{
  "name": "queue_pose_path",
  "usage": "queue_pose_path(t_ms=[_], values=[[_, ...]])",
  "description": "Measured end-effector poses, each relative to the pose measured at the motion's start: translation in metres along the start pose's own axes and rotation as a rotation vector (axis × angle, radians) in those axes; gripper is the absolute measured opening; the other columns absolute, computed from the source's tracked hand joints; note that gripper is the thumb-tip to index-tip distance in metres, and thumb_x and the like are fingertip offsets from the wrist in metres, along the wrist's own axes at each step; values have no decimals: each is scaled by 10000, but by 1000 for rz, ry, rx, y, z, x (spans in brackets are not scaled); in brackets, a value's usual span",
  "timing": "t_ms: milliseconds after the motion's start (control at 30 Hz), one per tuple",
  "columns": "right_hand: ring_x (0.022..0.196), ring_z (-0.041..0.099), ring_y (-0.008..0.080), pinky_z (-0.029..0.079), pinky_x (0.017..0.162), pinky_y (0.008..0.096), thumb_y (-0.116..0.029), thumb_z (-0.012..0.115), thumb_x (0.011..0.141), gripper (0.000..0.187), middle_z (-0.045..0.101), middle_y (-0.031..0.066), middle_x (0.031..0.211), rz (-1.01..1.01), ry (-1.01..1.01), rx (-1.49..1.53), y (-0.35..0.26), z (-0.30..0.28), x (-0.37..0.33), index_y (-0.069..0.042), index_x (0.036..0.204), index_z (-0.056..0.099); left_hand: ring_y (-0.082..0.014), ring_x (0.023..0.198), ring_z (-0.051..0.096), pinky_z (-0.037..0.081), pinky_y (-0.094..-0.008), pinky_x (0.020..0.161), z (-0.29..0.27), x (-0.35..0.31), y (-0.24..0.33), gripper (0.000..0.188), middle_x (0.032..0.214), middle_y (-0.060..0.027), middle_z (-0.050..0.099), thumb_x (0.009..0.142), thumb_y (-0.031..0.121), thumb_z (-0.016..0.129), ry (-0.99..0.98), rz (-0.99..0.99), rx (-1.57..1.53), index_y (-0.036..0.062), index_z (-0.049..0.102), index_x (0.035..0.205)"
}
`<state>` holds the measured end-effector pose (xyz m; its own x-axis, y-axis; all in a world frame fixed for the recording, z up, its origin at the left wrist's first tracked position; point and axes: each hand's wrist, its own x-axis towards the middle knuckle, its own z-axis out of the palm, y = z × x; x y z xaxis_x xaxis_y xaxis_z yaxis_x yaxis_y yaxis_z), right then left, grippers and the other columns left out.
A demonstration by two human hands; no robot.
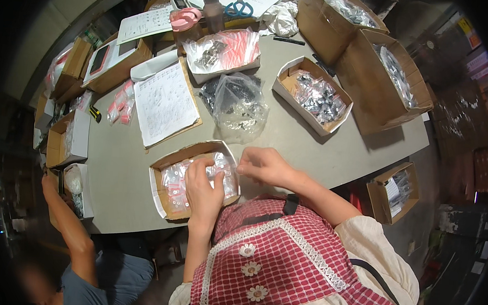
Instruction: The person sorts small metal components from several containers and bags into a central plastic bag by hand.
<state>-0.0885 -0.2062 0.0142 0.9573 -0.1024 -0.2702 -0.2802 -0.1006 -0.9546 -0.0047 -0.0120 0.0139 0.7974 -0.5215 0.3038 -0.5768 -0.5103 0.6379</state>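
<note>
My left hand (203, 192) is over a low cardboard box (161, 206) with white outer sides, right in front of me. Its thumb stands apart from its slightly bent fingers, and I see nothing held in it. Small clear zip bags (175, 177) with red strips fill that box, some holding little pale ring-like parts. Just past the box's right edge is my right hand (265, 166), fingers curled and pinched together. Whatever they may hold is too small or hidden. Beyond the box sits a clear plastic bag (239, 111) of small metal and dark parts.
A clipboard with papers (166, 107) lies left of centre. Farther back are a box of red-edged bags (233, 50), a pink-lidded bottle (185, 22) and blue scissors (239, 8). At right stand a tray of bagged parts (318, 98) and tall cartons (371, 87). A co-worker's arm (71, 229) reaches in at left.
</note>
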Motion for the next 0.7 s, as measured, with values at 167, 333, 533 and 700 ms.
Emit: queue_pose_path(t_ms=[167,333,533,700], values=[[676,498,88,406,603,282,-264,749,891,274,563,3,677,-197,-48,-40,2,10,-6,-25,826,633,-192,745,685,515,-321,658,-18,5,24,227,823,-121,711,906,210,736,-449,-286,-377,-10,685,928],[627,485,46,366,554,235,-215,734,903,222,559,-41,683,-34,-263,247,-8,3,-15,-44,794,643,-86,715,624,483,-252,635,-13,-2,8,217,766,-38,693,976,192,671,-564,-358,-635,-8,689,895],[581,572,55,400,520,196,-187,678,934,179,631,-21,716,135,-290,428,-14,-3,-16,-50,819,673,-73,701,604,467,-248,609,-10,-6,18,188,787,-2,682,988,140,638,-504,-449,-847,6,660,859],[576,620,230,464,529,339,-142,660,827,132,633,100,675,-435,231,-451,-2,9,-7,-26,770,628,-150,640,591,481,-296,636,0,-12,33,179,736,-59,655,892,157,725,-285,-168,-327,1,635,891]])
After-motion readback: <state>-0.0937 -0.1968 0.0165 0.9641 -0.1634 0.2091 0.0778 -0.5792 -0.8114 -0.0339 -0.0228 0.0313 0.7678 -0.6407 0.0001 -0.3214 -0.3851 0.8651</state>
